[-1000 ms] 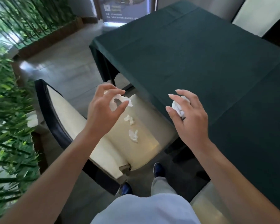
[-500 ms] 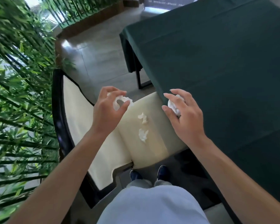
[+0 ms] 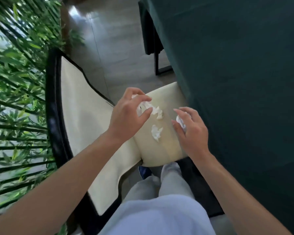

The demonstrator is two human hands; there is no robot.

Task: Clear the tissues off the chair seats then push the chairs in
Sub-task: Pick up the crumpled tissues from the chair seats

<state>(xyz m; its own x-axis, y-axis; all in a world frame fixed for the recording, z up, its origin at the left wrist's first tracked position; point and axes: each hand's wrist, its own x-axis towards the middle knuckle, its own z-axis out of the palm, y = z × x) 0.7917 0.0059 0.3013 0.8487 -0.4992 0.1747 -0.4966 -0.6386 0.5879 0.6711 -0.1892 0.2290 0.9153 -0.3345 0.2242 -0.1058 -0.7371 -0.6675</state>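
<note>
- Left hand [image 3: 127,114] hangs over the chair seat [image 3: 166,146], fingers curled round a crumpled tissue [image 3: 143,106].
- Right hand [image 3: 192,129] holds a second wad [image 3: 180,122] at the seat's table side.
- Two loose tissues lie on the cream seat between the hands: one [image 3: 158,112] just beside the left fingertips, another [image 3: 156,132] nearer the person.
- The chair stands pulled out from the green-clothed table [image 3: 236,73], bamboo [image 3: 15,82] behind its back.

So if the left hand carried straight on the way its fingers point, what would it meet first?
Probably the loose tissue lying on the chair seat just beyond the left hand, which already holds a tissue wad. Height above the seat is unclear.
</note>
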